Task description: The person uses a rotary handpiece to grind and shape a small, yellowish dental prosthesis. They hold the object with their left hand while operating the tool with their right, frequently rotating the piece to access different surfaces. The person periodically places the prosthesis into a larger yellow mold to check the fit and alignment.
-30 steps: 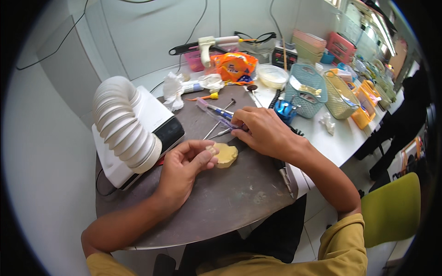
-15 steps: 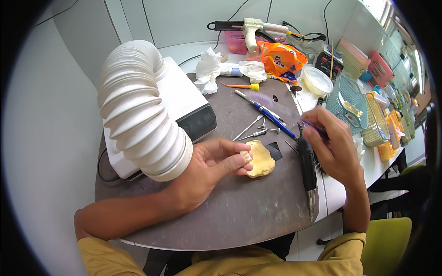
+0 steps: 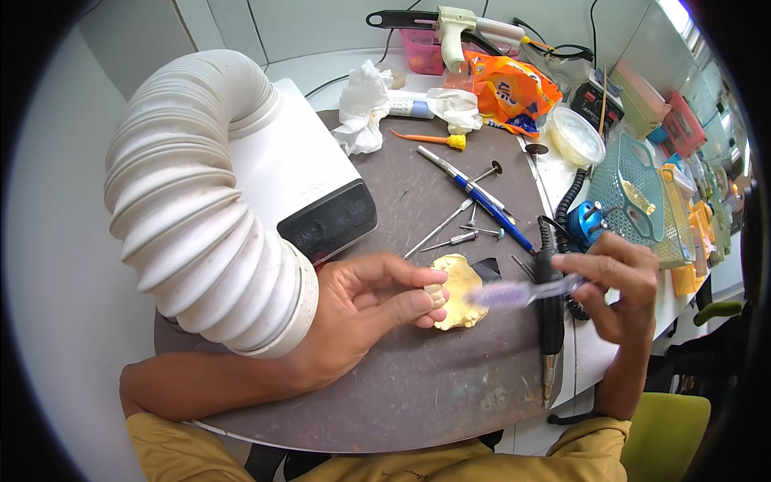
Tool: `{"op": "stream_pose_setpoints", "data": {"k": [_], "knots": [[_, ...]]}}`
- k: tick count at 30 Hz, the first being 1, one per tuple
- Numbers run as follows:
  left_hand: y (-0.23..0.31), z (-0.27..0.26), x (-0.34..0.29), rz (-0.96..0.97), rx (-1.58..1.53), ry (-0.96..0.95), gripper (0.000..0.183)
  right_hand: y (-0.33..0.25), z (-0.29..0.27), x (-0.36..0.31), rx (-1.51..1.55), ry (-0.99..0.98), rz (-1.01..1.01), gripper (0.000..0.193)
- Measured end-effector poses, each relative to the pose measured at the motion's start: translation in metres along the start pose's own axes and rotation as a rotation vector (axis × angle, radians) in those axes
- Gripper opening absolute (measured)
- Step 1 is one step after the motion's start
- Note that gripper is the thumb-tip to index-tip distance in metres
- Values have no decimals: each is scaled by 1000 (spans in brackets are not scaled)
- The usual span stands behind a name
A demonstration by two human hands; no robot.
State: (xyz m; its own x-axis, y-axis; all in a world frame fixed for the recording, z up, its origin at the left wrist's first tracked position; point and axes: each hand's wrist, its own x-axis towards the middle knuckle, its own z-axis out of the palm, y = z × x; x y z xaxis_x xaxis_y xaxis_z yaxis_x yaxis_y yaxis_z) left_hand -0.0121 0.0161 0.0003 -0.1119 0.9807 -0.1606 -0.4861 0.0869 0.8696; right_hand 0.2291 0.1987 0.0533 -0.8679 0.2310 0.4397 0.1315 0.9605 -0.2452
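My left hand [image 3: 365, 305] rests on the dark round work mat [image 3: 418, 386] and pinches a yellow dental cast [image 3: 459, 291] with a row of white teeth between thumb and fingers. My right hand [image 3: 617, 281] hovers to the right of the cast and grips a pale purple brush-like tool [image 3: 522, 293], blurred, whose tip points left at the cast. A black handpiece [image 3: 551, 321] with a coiled cord lies just under that hand.
A wide white ribbed suction hose [image 3: 201, 209] curves over a white box [image 3: 313, 169] at left. Thin metal tools and a blue pen [image 3: 482, 201] lie behind the cast. Tissues [image 3: 361, 108], an orange bag [image 3: 510, 88], a glue gun [image 3: 462, 28] and teal baskets [image 3: 642, 201] crowd the back and right.
My right hand has lifted the purple tool from beside the handpiece and swung its tip left toward the cast. The left hand keeps its hold on the cast.
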Motion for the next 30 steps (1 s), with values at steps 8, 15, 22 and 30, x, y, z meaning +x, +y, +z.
{"op": "stream_pose_setpoints", "data": {"k": [8,15,22,30], "knots": [[0,1,-1,-17,-7,-9,20,-1,1,2,-99,-27,77,31],[-1,-4,-1,1,-30,-43,26,-9,28,18,-211,17,130,33],[-2,-5,-1,-40,-28,-51,34,-48,34,49,122,-18,-67,31],[3,-3,-4,-2,48,-113,35,-56,50,56,420,-147,-47,11]]}}
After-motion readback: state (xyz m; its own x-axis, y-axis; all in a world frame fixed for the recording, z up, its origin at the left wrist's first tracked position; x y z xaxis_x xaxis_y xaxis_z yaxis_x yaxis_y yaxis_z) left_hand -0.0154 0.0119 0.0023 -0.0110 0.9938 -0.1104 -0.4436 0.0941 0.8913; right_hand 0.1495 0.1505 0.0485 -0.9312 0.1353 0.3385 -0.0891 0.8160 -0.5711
